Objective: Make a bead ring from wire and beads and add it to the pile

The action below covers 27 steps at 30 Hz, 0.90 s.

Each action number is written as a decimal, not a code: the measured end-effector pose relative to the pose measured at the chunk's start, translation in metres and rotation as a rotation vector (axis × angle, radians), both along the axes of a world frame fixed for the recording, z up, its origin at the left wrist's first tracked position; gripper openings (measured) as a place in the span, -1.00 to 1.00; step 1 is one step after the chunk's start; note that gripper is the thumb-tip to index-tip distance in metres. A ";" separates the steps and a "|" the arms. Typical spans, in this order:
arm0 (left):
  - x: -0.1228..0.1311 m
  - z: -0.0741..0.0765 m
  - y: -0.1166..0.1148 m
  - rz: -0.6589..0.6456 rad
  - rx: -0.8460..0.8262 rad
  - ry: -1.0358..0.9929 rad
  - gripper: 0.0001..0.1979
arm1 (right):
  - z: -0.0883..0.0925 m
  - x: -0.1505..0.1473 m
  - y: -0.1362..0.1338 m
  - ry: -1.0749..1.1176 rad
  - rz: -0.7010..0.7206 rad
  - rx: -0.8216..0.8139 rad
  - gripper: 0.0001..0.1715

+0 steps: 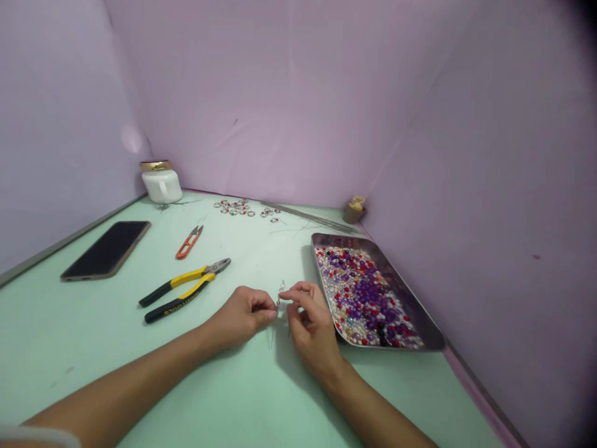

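Observation:
My left hand (247, 316) is closed, thumb and fingers pinching a thin wire strung with small clear beads (282, 288). Loose wire ends hang below its fingertips. Facing it, my right hand (313, 323) has its fingers bent around the same beaded wire, the index fingertip touching the beads. Its thumb is lower and partly apart from the fingers; whether it pinches the wire is hard to make out. Just right of that hand lies a metal tray (396, 280) full of purple, red, white and clear beads.
Yellow-and-black pliers (186, 287), orange thread snips (189, 242) and a phone (107, 250) lie on the left. Along the back are a white jar (161, 185), several beaded rings (233, 208), a bundle of wires (312, 216) and a small brown pot (354, 213). Purple walls enclose the table.

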<state>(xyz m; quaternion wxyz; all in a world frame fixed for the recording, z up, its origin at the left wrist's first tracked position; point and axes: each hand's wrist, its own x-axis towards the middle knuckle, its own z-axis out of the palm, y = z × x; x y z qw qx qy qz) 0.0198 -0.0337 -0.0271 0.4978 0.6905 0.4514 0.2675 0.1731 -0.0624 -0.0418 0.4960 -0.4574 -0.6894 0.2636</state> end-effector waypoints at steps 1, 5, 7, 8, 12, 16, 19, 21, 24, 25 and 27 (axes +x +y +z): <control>0.000 0.000 0.000 0.000 -0.004 -0.001 -0.88 | 0.000 0.000 0.000 0.000 0.002 0.003 -0.66; -0.001 -0.001 0.000 0.002 -0.009 -0.007 -0.89 | 0.001 0.000 0.000 0.007 0.006 0.006 -0.66; -0.001 0.000 0.000 0.002 -0.014 -0.013 -0.89 | 0.002 -0.001 0.001 0.018 0.004 0.006 -0.67; -0.001 0.000 0.000 0.000 -0.018 -0.018 -0.88 | 0.002 -0.001 0.001 0.024 0.003 0.008 -0.67; -0.001 0.002 0.000 -0.011 -0.040 -0.041 -0.88 | 0.002 -0.001 0.001 0.026 0.009 0.031 -0.70; 0.001 0.002 0.000 -0.014 -0.048 -0.056 -0.87 | 0.000 0.000 0.002 0.017 0.012 0.045 -0.69; 0.001 0.001 0.001 -0.009 -0.050 -0.058 -0.87 | -0.002 0.000 0.003 0.029 0.014 0.044 -0.68; 0.000 0.000 0.001 -0.006 -0.053 -0.057 -0.87 | -0.002 0.000 0.003 0.037 0.022 0.055 -0.67; -0.001 -0.001 0.002 -0.002 -0.057 -0.058 -0.88 | -0.002 0.000 0.004 0.034 0.030 0.070 -0.65; -0.001 -0.002 0.002 0.000 -0.060 -0.059 -0.88 | -0.002 0.000 0.004 0.031 0.032 0.071 -0.65; -0.001 -0.002 0.003 0.006 -0.066 -0.059 -0.89 | -0.001 0.001 0.004 0.028 0.034 0.067 -0.65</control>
